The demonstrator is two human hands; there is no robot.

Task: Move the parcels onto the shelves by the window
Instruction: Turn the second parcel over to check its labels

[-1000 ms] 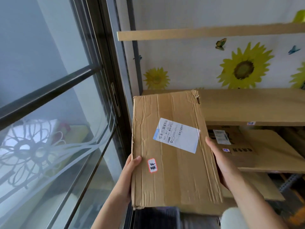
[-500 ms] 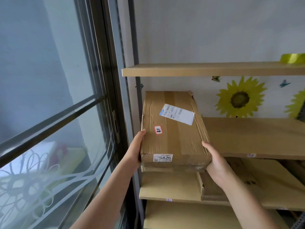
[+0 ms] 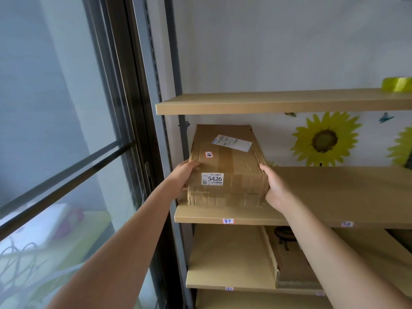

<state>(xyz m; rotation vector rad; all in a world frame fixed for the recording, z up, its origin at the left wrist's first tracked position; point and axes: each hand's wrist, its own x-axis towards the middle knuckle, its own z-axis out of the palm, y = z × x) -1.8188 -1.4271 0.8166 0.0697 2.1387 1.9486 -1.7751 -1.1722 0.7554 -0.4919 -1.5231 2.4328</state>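
Left hand (image 3: pixel 186 175) and right hand (image 3: pixel 275 186) clamped on the near corners of the cardboard parcel (image 3: pixel 227 166), fingers curled round its sides. Now down flat on the middle shelf (image 3: pixel 334 197) at its window-side end, no longer up in the air. Pretty much placed, just needs letting go.

Both bare arms stretch forward and up toward twelve o'clock. The left hand (image 3: pixel 186 175) clasps the cardboard parcel (image 3: pixel 227 166) from nine o'clock, fingers curled over its top edge; the right hand (image 3: pixel 275 186) presses flat against its three o'clock side.
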